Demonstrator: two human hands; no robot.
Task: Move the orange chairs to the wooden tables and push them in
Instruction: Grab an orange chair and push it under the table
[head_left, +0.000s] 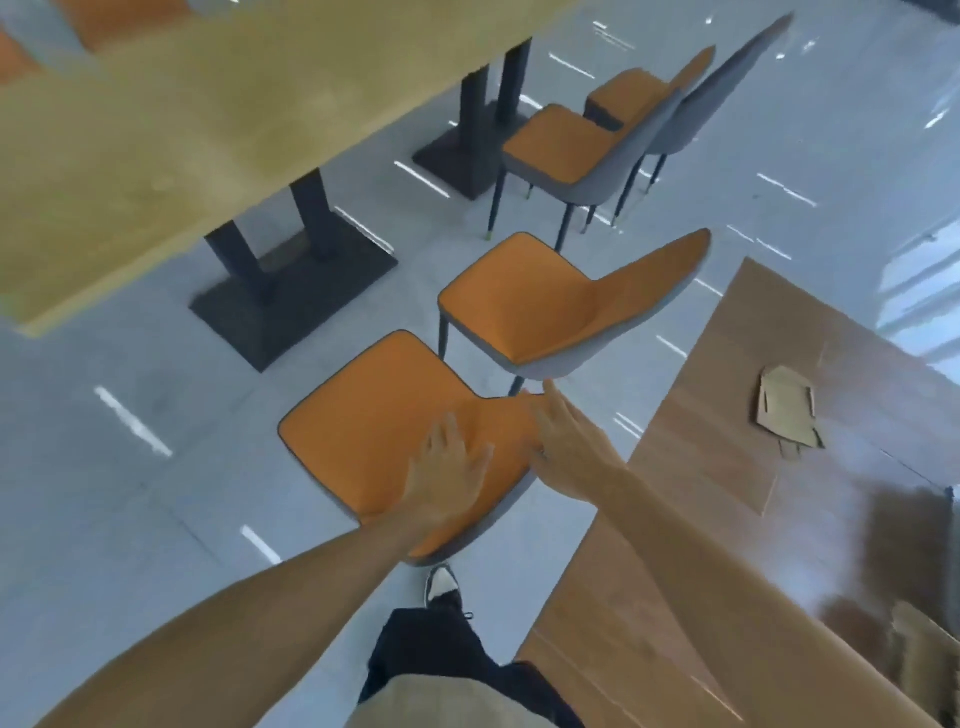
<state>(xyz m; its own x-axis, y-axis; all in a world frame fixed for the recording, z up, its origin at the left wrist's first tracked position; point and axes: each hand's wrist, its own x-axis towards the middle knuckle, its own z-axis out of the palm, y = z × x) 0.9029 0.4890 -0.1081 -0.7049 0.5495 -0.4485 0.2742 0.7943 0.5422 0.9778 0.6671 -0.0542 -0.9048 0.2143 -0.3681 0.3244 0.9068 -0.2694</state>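
The nearest orange chair (363, 431), grey on its outer shell, stands on the floor just in front of me, facing the light wooden table (182, 130). My left hand (447, 478) lies flat on the orange front of its backrest, fingers spread. My right hand (566, 441) rests at the backrest's top edge with fingers stretched out. A second orange chair (524, 301) stands just beyond it, and two more chairs (561, 143) (628, 93) stand farther along the same table side. None of them is tucked under the tabletop.
Black pedestal bases (291, 296) (462, 150) hold up the light table. A darker wooden table (779, 519) fills the right side, with a cardboard piece (787, 410) on it. My shoe (441, 584) is right behind the chair. Glossy grey floor lies to the left.
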